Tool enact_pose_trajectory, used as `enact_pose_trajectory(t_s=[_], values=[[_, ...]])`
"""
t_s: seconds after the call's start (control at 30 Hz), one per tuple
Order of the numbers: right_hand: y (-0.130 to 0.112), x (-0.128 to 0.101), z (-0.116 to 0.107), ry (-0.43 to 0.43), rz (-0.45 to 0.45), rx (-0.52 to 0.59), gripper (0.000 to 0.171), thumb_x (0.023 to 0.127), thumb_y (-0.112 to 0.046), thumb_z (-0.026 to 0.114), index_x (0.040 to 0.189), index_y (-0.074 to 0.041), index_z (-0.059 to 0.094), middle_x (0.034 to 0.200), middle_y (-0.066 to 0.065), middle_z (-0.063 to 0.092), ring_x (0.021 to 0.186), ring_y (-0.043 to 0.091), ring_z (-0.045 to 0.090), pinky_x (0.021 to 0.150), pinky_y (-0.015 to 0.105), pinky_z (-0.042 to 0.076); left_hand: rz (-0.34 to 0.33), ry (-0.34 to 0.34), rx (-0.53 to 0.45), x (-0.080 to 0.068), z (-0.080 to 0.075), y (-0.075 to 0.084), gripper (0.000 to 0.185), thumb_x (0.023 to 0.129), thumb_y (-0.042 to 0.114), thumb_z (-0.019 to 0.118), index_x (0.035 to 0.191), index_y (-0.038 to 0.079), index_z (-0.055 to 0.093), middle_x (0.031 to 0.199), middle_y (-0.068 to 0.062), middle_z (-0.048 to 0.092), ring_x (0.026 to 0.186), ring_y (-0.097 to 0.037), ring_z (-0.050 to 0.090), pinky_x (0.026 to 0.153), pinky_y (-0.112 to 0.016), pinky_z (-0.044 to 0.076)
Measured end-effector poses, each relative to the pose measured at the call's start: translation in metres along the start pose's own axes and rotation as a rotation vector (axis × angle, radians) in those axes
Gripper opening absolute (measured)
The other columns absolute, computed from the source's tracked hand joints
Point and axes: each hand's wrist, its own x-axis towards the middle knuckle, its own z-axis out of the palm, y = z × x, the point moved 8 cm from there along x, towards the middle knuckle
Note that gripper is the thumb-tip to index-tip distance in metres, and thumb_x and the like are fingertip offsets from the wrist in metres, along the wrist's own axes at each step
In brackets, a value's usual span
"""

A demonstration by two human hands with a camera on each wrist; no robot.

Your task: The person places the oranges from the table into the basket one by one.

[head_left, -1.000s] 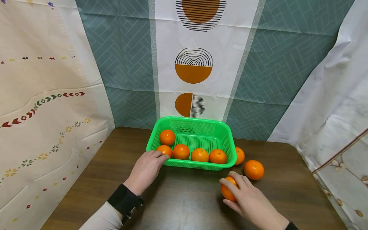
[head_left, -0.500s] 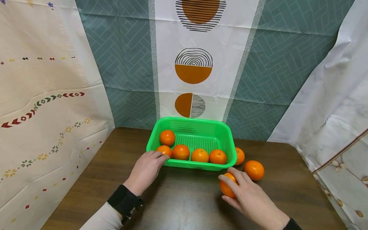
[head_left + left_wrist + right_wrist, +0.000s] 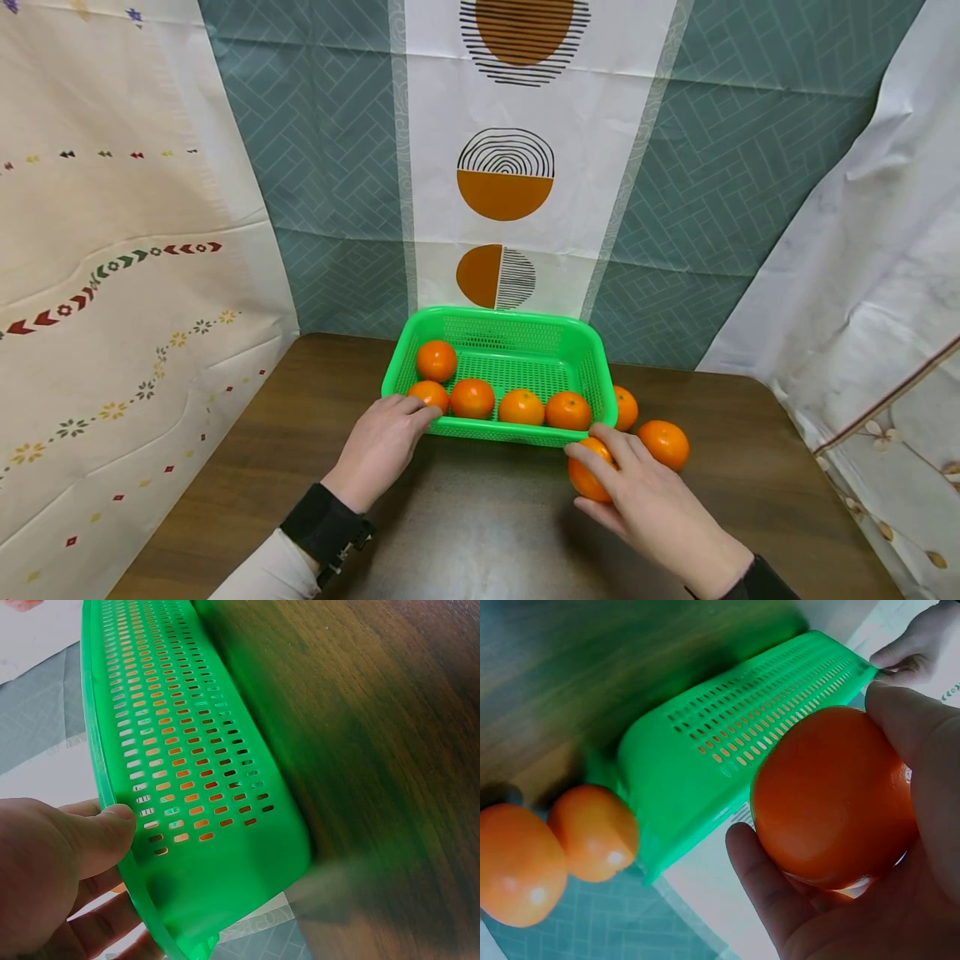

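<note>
Gripping an orange (image 3: 832, 799), the right hand (image 3: 637, 500) has the green basket (image 3: 517, 333) just ahead-left and two loose oranges (image 3: 663, 444) just beyond. Left hand (image 3: 386, 446) pinches the basket rim, five oranges (image 3: 521, 407) inside, ahead and rightward.

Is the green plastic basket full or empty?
Neither: the green plastic basket is partly filled; five round orange fruits sit inside, bare mesh floor showing behind.

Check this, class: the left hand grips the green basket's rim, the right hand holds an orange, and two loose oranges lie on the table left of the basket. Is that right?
No: the two loose oranges lie right of the green basket, as the head view shows. The left hand grips its rim, and the right hand holds an orange.
</note>
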Motion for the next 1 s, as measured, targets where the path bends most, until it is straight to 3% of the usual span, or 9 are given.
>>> enact_pose_trajectory(t_s=[0.1,0.3,0.57,1.0], values=[[-0.001,0.004,-0.002,0.002,-0.007,-0.001,0.058,0.090,-0.051,0.073,0.138,-0.022,0.056,0.137,0.010,0.048,0.109,0.027,0.054,0.082,0.040,0.057,-0.006,-0.013,0.009,0.000,0.000,0.000,0.028,0.086,0.010,0.081,0.112,0.016,0.074,0.094,0.005,0.064,0.085,-0.020,0.057,0.079,-0.036,0.051],[-0.002,0.014,-0.006,-0.012,-0.007,-0.011,0.058,0.093,-0.059,0.063,0.139,-0.023,0.055,0.138,0.009,0.048,0.107,0.026,0.054,0.078,0.037,0.058,-0.007,-0.016,0.023,-0.001,0.001,0.000,0.028,0.086,0.010,0.081,0.112,0.018,0.074,0.094,0.006,0.064,0.083,-0.019,0.057,0.078,-0.035,0.051],[0.002,0.025,-0.009,-0.030,0.005,-0.031,0.063,0.090,-0.058,0.069,0.141,-0.025,0.052,0.138,0.010,0.047,0.106,0.026,0.057,0.074,0.039,0.059,-0.014,-0.015,0.014,-0.001,0.000,0.000,0.025,0.088,0.011,0.080,0.111,0.018,0.074,0.093,0.006,0.063,0.084,-0.019,0.057,0.079,-0.034,0.051],[0.006,0.041,-0.016,0.028,-0.035,-0.027,0.058,0.091,-0.054,0.070,0.138,-0.023,0.054,0.132,0.010,0.050,0.097,0.027,0.055,0.069,0.036,0.057,-0.019,-0.034,0.005,0.000,0.002,-0.001,0.027,0.087,0.011,0.080,0.113,0.017,0.074,0.095,0.005,0.064,0.086,-0.019,0.057,0.082,-0.035,0.052]])
